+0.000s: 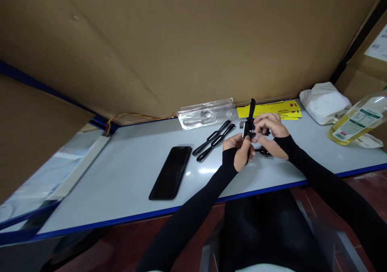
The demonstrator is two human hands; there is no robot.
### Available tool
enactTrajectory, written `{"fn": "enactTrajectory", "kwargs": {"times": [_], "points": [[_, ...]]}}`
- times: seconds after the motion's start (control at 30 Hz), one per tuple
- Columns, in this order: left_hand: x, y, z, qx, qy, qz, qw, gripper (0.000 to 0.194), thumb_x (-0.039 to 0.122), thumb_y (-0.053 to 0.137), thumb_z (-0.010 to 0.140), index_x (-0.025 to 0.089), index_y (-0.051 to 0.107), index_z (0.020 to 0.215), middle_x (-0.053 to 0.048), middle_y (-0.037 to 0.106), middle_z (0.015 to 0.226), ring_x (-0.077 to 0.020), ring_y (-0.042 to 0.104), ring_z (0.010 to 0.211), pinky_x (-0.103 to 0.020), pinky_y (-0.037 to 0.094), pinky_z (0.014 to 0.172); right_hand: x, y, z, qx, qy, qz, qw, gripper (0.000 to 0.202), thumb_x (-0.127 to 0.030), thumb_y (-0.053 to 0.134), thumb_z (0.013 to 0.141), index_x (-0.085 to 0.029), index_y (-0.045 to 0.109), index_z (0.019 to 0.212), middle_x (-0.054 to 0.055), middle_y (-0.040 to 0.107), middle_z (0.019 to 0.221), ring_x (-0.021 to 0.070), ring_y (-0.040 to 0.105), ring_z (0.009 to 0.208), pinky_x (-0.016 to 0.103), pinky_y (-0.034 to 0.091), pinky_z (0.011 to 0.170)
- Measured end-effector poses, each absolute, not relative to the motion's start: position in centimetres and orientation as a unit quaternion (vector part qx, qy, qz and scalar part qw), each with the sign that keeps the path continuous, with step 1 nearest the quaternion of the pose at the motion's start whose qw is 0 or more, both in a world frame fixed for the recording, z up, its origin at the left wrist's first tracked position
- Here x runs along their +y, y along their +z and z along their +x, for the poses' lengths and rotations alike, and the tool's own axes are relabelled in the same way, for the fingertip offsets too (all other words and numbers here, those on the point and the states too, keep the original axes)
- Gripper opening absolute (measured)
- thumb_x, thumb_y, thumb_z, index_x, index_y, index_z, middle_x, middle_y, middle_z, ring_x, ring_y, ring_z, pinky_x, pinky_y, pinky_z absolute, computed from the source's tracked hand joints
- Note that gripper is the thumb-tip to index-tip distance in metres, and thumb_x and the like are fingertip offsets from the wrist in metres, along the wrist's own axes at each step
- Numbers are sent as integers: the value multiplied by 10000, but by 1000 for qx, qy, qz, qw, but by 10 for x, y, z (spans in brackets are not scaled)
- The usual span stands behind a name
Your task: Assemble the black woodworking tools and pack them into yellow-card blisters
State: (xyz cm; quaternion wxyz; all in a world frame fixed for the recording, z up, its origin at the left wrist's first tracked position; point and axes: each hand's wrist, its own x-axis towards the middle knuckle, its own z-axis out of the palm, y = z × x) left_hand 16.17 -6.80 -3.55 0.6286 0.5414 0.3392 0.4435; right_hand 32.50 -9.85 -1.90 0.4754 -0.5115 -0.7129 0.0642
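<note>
My left hand (238, 149) is closed around a black spokeshave (250, 113), held upright above the table with one handle pointing away from me. A pale metal blade edge shows at its middle. Against that middle part, my right hand (270, 129) has its thumb and fingers pinched together; what lies between the fingertips is too small to make out. Beneath my hands are more dark parts (264, 152), partly hidden. Left of my hands, two black spokeshave bodies (213, 139) lie side by side on the table.
A black phone (171, 173) lies on the white table (121, 175). Behind are a clear plastic blister tray (207, 114) and yellow cards (272, 109). At the right stand a white cloth bundle (325, 100) and a bottle of yellow liquid (359, 119). Cardboard walls (181, 42) enclose the back.
</note>
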Motion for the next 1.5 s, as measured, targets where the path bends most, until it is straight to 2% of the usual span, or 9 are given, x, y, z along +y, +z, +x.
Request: {"fn": "enactTrajectory", "kwargs": {"times": [0.07, 0.2, 0.6, 0.77, 0.93, 1.03, 1.1, 1.4, 1.5], "points": [[-69, -33, 161, 339, 438, 544, 630, 466, 598, 762, 837, 176, 616, 703, 4, 593, 459, -90, 435, 277, -214, 277, 315, -96, -21, 326, -712, 61, -510, 479, 252, -170, 740, 838, -281, 772, 1062, 91, 589, 1213, 255, 537, 1005, 403, 558, 786], [-69, -32, 160, 337, 439, 540, 634, 459, 594, 761, 835, 155, 669, 739, 2, 590, 455, -93, 432, 276, -217, 276, 312, -94, -24, 329, -719, 36, -505, 477, 198, -124, 678, 880, -267, 757, 767, 77, 650, 1097, 274, 520, 1080, 413, 542, 830], [-68, -37, 161, 329, 445, 536, 638, 439, 570, 770, 846, 153, 670, 749, 4, 594, 458, -89, 433, 273, -214, 275, 316, -96, -19, 325, -675, 73, -536, 502, 179, -167, 724, 850, -286, 806, 957, 82, 650, 1132, 249, 557, 1002, 374, 550, 733], [-71, -39, 161, 325, 423, 550, 643, 445, 580, 751, 866, 141, 701, 808, -2, 608, 482, -87, 435, 283, -218, 279, 320, -96, -19, 327, -690, 43, -530, 491, 201, -162, 688, 896, -292, 797, 789, 67, 677, 1047, 262, 556, 1052, 415, 555, 836], [-70, -41, 160, 326, 434, 546, 639, 449, 582, 750, 861, 163, 651, 734, 0, 597, 468, -84, 429, 278, -212, 268, 316, -98, -17, 325, -682, 75, -541, 486, 308, -205, 762, 841, -308, 812, 1127, 87, 626, 1236, 245, 571, 1003, 388, 572, 767], [-69, -41, 160, 332, 435, 544, 636, 450, 582, 747, 864, 163, 648, 731, -1, 597, 465, -87, 433, 277, -211, 266, 315, -99, -16, 326, -704, 68, -532, 465, 95, -220, 761, 872, -295, 820, 881, 71, 657, 1124, 249, 543, 995, 391, 552, 773], [-69, -39, 161, 334, 428, 546, 638, 451, 584, 751, 858, 152, 674, 753, 2, 592, 460, -85, 427, 273, -213, 268, 315, -98, -16, 328, -707, 72, -525, 468, 215, -202, 695, 926, -273, 778, 741, 63, 665, 1065, 239, 531, 982, 388, 539, 788], [-71, -34, 160, 326, 418, 550, 646, 430, 554, 735, 864, 133, 688, 790, 5, 597, 466, -84, 429, 275, -208, 284, 319, -96, -20, 328, -702, 51, -513, 492, 201, -174, 672, 920, -271, 779, 780, 68, 674, 1012, 256, 543, 1021, 388, 527, 805], [-72, -32, 160, 324, 418, 550, 647, 420, 548, 746, 843, 144, 670, 761, 3, 599, 464, -86, 439, 277, -206, 290, 318, -95, -21, 330, -690, 62, -516, 504, 137, -188, 719, 885, -278, 797, 953, 68, 670, 1067, 242, 550, 964, 382, 525, 782]]}}
